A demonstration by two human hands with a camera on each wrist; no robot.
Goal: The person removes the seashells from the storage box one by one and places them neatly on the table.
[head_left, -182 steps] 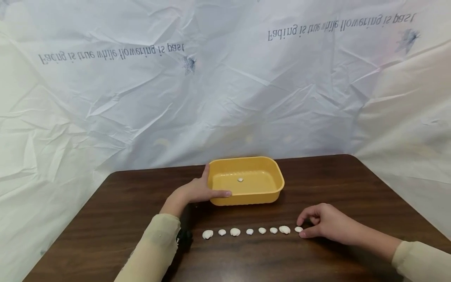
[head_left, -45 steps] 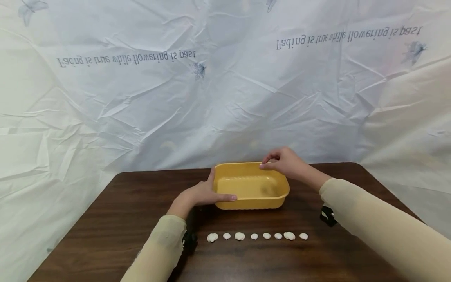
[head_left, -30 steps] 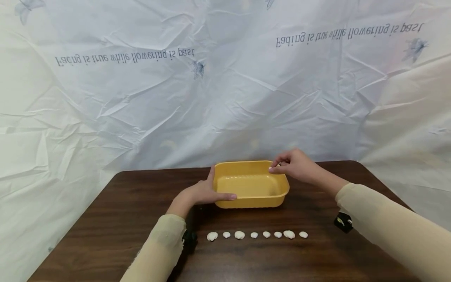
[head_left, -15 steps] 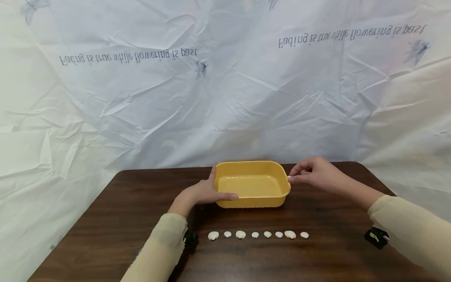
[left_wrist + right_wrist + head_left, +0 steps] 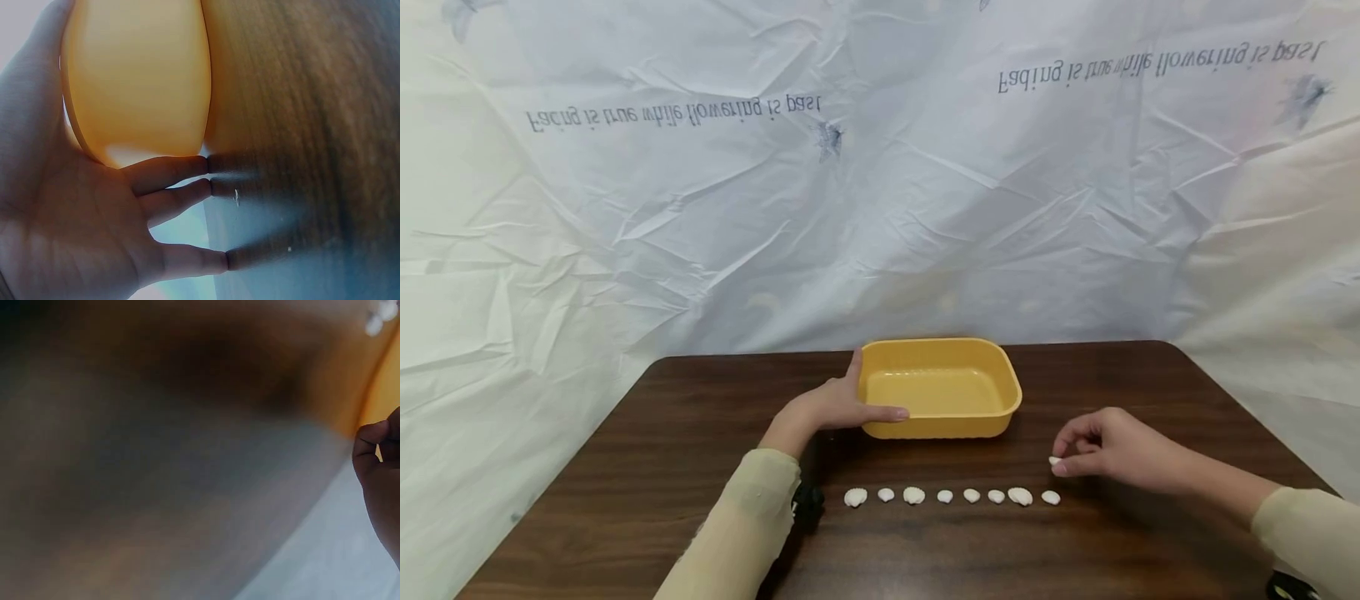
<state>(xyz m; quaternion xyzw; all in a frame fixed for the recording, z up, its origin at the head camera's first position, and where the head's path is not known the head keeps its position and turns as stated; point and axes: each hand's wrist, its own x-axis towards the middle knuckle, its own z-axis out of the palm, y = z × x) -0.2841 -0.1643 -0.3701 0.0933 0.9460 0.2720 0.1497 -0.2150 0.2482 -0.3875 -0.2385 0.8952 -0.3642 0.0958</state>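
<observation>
A yellow plastic basin (image 5: 940, 427) stands near the table's far edge, with no shell visible inside it. My left hand (image 5: 831, 406) rests against its left end, thumb along the front wall. In the left wrist view, the left hand's fingers (image 5: 181, 259) are straight and spread, their tips on the tabletop. My right hand (image 5: 1123, 450) pinches a small white seashell (image 5: 1055, 461) between thumb and fingertips, just above the table. Below that shell, a row of white seashells (image 5: 972, 496) lies in front of the basin, ending with a small seashell (image 5: 1051, 497) at the right.
The dark wooden table (image 5: 925, 550) has rounded far corners. A pale wrinkled sheet (image 5: 880, 208) with printed lettering hangs right behind it and at the sides.
A shell lay in the basin about six seconds ago; now none shows there. My right hand has carried a pinched shell from over the basin rightward and down, towards the row's right end. Left hand stays.
</observation>
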